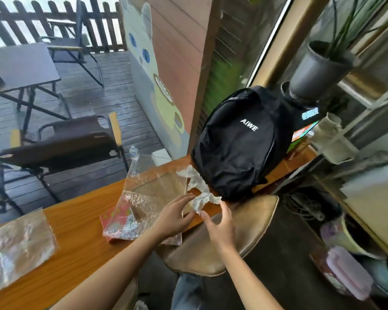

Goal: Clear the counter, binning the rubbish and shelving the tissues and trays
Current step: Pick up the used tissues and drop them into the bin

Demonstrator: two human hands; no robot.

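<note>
A crumpled white tissue [197, 186] lies on the wooden counter [81, 220], trailing from a clear plastic wrapper [152, 189] towards the black backpack. My left hand [173, 218] rests on the wrapper with its fingertips touching the tissue's near end. My right hand [220, 227] pinches that same near end between thumb and fingers. Under the wrapper lies a red patterned packet [117, 222]. A second clear plastic bag [18, 247] lies at the counter's left end.
A black backpack [242, 148] stands on the counter's right end, next to a brown padded stool [240, 233]. Shelving with a grey plant pot [318, 70] fills the right side. Folding chairs [61, 148] and a table stand on the deck beyond the counter.
</note>
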